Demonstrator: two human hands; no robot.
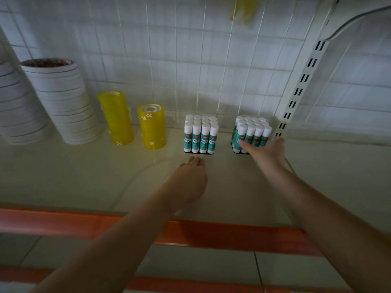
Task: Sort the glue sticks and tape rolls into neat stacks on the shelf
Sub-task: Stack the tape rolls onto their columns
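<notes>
- The right block of glue sticks stands at centre right of the frame, at the back of the shelf, close to the slotted white upright. Its sticks stand upright on a dark base, white caps up, packed in rows; the block looks slightly skewed against the wall line.
- The right hand is against this block's front: its fingers lie fairly straight and spread across the lower labels, thumb side toward the upright. Whether they press or only touch I cannot tell.
- The left block of glue sticks stands just beside it, in the middle of the frame, with a gap between the two. It looks square and tidy.
- The left hand rests flat on the shelf just in front of that block, fingers together and straight, holding nothing, apart from the sticks.
- Left of centre stand two stacks of yellow tape rolls, each an even column, the farther one taller.
- At the upper left rise two tall stacks of white tape rolls, leaning in the wide-angle view; the outer one is cut by the frame edge.
- Judgement: sorting looks nearly finished. Every visible item is grouped by kind and stacked, nothing lies loose. What seems left is squaring the right glue block, perhaps closing it toward its neighbour.
</notes>
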